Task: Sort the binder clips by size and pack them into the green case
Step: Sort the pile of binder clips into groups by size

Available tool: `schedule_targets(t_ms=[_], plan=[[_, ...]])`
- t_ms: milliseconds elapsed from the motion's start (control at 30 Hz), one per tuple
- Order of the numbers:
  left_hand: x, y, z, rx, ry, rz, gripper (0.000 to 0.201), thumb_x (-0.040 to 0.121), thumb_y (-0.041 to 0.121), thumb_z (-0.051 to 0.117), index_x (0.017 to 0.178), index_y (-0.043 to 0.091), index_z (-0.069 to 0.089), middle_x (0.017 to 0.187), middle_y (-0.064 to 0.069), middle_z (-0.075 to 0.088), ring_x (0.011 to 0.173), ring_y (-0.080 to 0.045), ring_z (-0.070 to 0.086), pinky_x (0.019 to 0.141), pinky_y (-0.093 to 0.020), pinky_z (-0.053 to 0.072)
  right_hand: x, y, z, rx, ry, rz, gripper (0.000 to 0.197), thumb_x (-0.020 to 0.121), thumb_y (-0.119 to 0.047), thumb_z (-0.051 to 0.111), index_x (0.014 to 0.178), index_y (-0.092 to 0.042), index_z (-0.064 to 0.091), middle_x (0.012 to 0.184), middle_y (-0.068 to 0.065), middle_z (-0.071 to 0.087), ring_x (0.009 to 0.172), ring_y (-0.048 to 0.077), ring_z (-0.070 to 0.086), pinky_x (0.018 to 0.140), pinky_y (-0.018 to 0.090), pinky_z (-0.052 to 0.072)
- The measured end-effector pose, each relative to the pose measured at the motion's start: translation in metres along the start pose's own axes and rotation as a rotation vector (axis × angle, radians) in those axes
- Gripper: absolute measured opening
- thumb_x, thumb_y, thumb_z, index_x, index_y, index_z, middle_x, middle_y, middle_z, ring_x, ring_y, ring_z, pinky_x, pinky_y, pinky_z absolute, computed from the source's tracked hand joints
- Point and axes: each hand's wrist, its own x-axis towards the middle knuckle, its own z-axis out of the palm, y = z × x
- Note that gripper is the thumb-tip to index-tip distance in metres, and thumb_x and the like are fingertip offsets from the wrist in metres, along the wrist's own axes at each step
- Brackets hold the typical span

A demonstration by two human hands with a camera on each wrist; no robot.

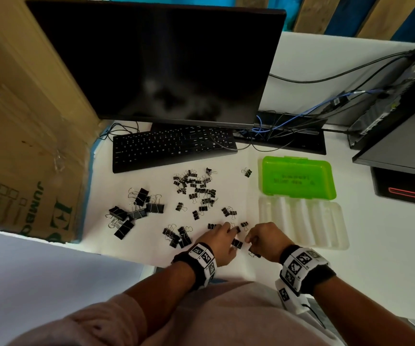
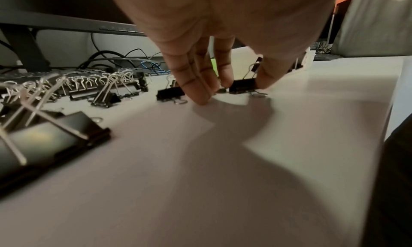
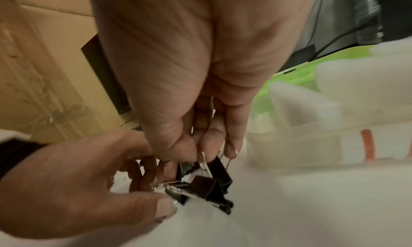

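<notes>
Black binder clips lie loose on the white desk: large ones at left, a heap of small ones in the middle, medium ones near my left wrist. The green case lies open at right, with its clear ribbed half in front. My left hand reaches fingers-down to the desk and pinches a clip between thumb and finger. Close beside it, my right hand curls its fingers round a small bunch of clips, held by their wire handles.
A black keyboard and a dark monitor stand behind the clips. A cardboard box walls off the left side. Cables and a black computer case fill the back right.
</notes>
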Motion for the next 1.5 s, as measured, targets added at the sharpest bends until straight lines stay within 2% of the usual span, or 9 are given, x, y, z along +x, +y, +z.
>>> schedule_targets(t_ms=[100, 200, 333, 567, 667, 800, 1000, 1100, 1500], plan=[[-0.004, 0.001, -0.005, 0.089, 0.049, 0.079, 0.037, 0.091, 0.034, 0.050, 0.118, 0.011, 0.055, 0.116, -0.010, 0.054, 0.106, -0.028, 0.054, 0.085, -0.038, 0.049, 0.005, -0.012, 0.004, -0.048, -0.010, -0.038, 0.026, 0.074, -0.006, 0.057, 0.091, -0.015, 0.074, 0.094, 0.007, 0.072, 0.090, 0.024, 0.064, 0.074, 0.025, 0.049], [-0.011, -0.005, -0.004, 0.128, 0.097, 0.135, 0.019, 0.077, 0.035, 0.068, 0.081, 0.017, 0.070, 0.085, -0.001, 0.063, 0.078, -0.018, 0.061, 0.067, -0.025, 0.054, 0.014, -0.017, 0.006, -0.020, -0.017, -0.061, 0.020, 0.075, -0.009, 0.058, 0.086, -0.015, 0.074, 0.089, 0.007, 0.074, 0.087, 0.025, 0.065, 0.075, 0.024, 0.048], [-0.024, -0.022, -0.002, 0.060, 0.138, 0.094, 0.030, 0.093, 0.027, 0.041, 0.101, 0.005, 0.059, 0.112, -0.010, 0.049, 0.101, -0.026, 0.048, 0.086, -0.040, 0.048, 0.026, -0.019, 0.010, 0.050, -0.014, -0.035, 0.025, 0.071, -0.008, 0.061, 0.094, -0.014, 0.067, 0.080, 0.002, 0.069, 0.081, 0.021, 0.065, 0.071, 0.018, 0.045], [-0.055, -0.066, 0.005, 0.029, 0.262, 0.009, 0.020, 0.086, 0.029, 0.050, 0.084, 0.013, 0.062, 0.091, -0.002, 0.059, 0.089, -0.022, 0.055, 0.075, -0.038, 0.052, 0.046, -0.026, 0.015, 0.200, 0.024, 0.134, 0.062, 0.064, -0.011, 0.071, 0.118, -0.019, 0.042, 0.093, 0.014, 0.068, 0.076, 0.025, 0.064, 0.059, 0.026, 0.049], [-0.067, -0.078, 0.005, 0.033, 0.295, -0.055, 0.021, 0.085, 0.036, 0.050, 0.096, 0.022, 0.060, 0.104, 0.004, 0.057, 0.100, -0.018, 0.051, 0.085, -0.034, 0.046, 0.051, -0.028, 0.010, 0.104, -0.020, 0.138, 0.050, 0.067, -0.014, 0.070, 0.116, -0.017, 0.058, 0.104, 0.012, 0.068, 0.083, 0.021, 0.064, 0.064, 0.020, 0.046], [-0.077, -0.084, 0.002, -0.123, 0.356, -0.183, 0.043, 0.081, 0.045, 0.052, 0.120, 0.027, 0.047, 0.127, 0.007, 0.044, 0.123, -0.014, 0.035, 0.108, -0.038, 0.031, 0.050, -0.039, 0.000, -0.064, -0.070, 0.068, 0.009, 0.069, -0.014, 0.066, 0.075, -0.018, 0.070, 0.095, 0.005, 0.072, 0.082, 0.018, 0.062, 0.067, 0.022, 0.046], [-0.081, -0.095, 0.012, -0.412, 0.276, -0.379, 0.102, 0.064, 0.064, 0.071, 0.144, 0.028, 0.018, 0.151, 0.006, 0.016, 0.141, -0.015, 0.013, 0.119, -0.035, 0.017, 0.048, -0.069, -0.001, -0.012, -0.237, -0.096, 0.015, 0.071, -0.011, 0.071, 0.085, -0.014, 0.076, 0.088, 0.000, 0.075, 0.074, 0.007, 0.063, 0.062, 0.007, 0.043], [-0.080, -0.098, 0.019, -0.492, 0.239, -0.396, 0.118, 0.057, 0.059, 0.079, 0.147, 0.028, 0.009, 0.154, 0.006, 0.010, 0.142, -0.014, 0.010, 0.118, -0.034, 0.019, 0.055, -0.089, 0.011, -0.100, -0.306, -0.186, 0.015, 0.074, -0.010, 0.069, 0.087, -0.011, 0.076, 0.091, 0.002, 0.076, 0.079, 0.010, 0.066, 0.070, 0.015, 0.047], [-0.085, -0.118, 0.037, -0.734, 0.260, -0.411, 0.121, 0.052, 0.030, 0.091, 0.147, 0.021, 0.017, 0.152, -0.002, 0.015, 0.142, -0.017, 0.018, 0.114, -0.023, 0.021, 0.082, -0.132, 0.040, -0.009, -0.277, -0.393, 0.018, 0.080, -0.006, 0.065, 0.096, -0.012, 0.072, 0.098, 0.004, 0.073, 0.084, 0.009, 0.062, 0.079, 0.018, 0.046]])
